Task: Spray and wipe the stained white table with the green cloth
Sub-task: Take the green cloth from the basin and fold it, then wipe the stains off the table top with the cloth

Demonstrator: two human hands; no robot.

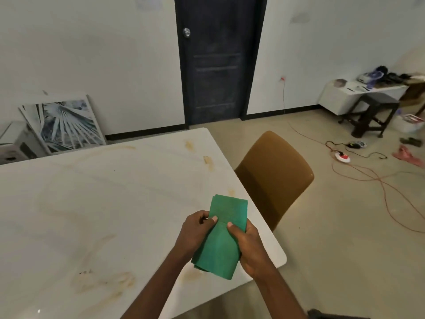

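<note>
**Cloth in Both Hands, Stains Still Waiting**

Holding the green cloth (222, 236) just above the near right corner of the white surface (96, 203), the person has it folded into a long pad that hangs in the lower centre of the frame. The left hand (195, 231) grips its left edge and the right hand (247, 244) its right edge — the fingers of each hand are curled round the cloth, with a thumb pressed on top near the middle fold.

Tan stains (108, 282) mark the surface at lower left, with more streaks (208, 161) near its far right edge and a faint ring across the middle. None looks wet or smeared by wiping, so the step in hand seems to be readying the cloth, folding or squaring it before use. No spray bottle shows anywhere in view.

Next, by my reading, one hand must let go to fetch the sprayer — wherever it is — while the other keeps the pad folded, then the stains need wetting before the cloth goes down flat on them. A brown chair (276, 176) stands tucked beside the surface at right.
</note>
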